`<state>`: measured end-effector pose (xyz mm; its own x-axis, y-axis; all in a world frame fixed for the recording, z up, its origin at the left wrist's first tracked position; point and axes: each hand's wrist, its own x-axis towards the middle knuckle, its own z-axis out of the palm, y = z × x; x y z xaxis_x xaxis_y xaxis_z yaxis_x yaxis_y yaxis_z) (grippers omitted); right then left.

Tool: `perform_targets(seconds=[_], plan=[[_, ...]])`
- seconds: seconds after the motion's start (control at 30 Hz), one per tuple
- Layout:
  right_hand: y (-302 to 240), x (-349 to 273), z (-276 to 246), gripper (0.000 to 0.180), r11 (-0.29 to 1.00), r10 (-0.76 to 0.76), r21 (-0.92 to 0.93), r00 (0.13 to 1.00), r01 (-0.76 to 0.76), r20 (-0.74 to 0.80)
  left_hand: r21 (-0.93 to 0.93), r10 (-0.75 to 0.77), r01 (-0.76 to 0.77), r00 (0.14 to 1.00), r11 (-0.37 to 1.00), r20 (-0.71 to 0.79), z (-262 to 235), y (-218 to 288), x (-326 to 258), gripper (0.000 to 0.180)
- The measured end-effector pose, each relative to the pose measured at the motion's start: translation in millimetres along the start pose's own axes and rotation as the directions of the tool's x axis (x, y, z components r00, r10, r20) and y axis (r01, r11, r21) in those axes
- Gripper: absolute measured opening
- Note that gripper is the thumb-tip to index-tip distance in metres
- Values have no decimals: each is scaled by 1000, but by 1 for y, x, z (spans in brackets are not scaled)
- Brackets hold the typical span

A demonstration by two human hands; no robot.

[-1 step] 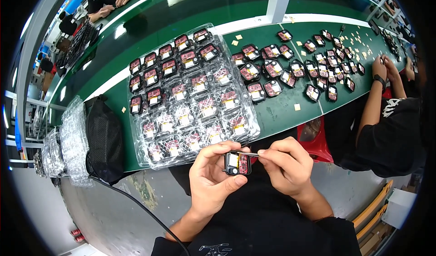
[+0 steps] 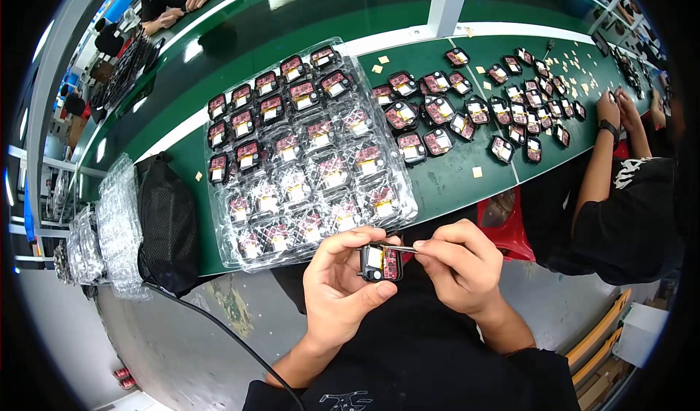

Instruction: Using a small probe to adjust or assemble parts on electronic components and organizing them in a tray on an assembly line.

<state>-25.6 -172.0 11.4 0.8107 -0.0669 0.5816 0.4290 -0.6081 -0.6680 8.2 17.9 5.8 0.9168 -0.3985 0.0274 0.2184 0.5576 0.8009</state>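
Observation:
Between the thumb and fingers of my left hand (image 2: 337, 288) sits a small black device housing (image 2: 380, 263). Its open face shows a red circuit board, a white block and a strip of yellow tape. My right hand (image 2: 467, 266) pinches slim dark tweezers (image 2: 399, 247), whose tip reaches the upper edge of the housing; whether it touches a part inside is too small to tell. Just beyond my hands, a clear plastic tray (image 2: 313, 254) lies on the green bench, holding similar housings in rows. Clear plastic covers the nearer rows.
Many loose housings (image 2: 439, 141) and small pale squares (image 2: 477, 172) spread across the green bench (image 2: 452, 192) at right. A black mesh bag (image 2: 169, 221) and stacked clear trays (image 2: 120, 225) stand left. A black cable (image 2: 219, 328) runs near my left forearm. Co-worker's hands (image 2: 620, 112) work at far right.

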Motion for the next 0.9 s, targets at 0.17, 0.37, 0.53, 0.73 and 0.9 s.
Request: perform_targets(seconds=[0.17, 0.37, 0.53, 0.73, 0.9], plan=[[0, 4, -4, 27, 996, 67, 57, 997, -70, 46, 63, 32, -33, 999, 997, 29, -2, 1, 0, 59], [0, 2, -1, 29, 998, 51, 20, 998, -52, 38, 100, 35, -39, 999, 994, 39, 0, 2, -1, 61], [0, 3, -3, 35, 984, -95, -144, 994, 102, 55, 281, 97, -114, 993, 953, 74, -4, 5, 0, 62], [0, 4, 0, 34, 989, -103, -102, 995, 104, 9, 192, 74, -88, 994, 977, 82, -3, 8, 1, 63], [1, 1, 3, 36, 986, -121, -118, 992, 117, -24, 76, -10, 11, 1000, 997, -10, 0, 5, 0, 62]])
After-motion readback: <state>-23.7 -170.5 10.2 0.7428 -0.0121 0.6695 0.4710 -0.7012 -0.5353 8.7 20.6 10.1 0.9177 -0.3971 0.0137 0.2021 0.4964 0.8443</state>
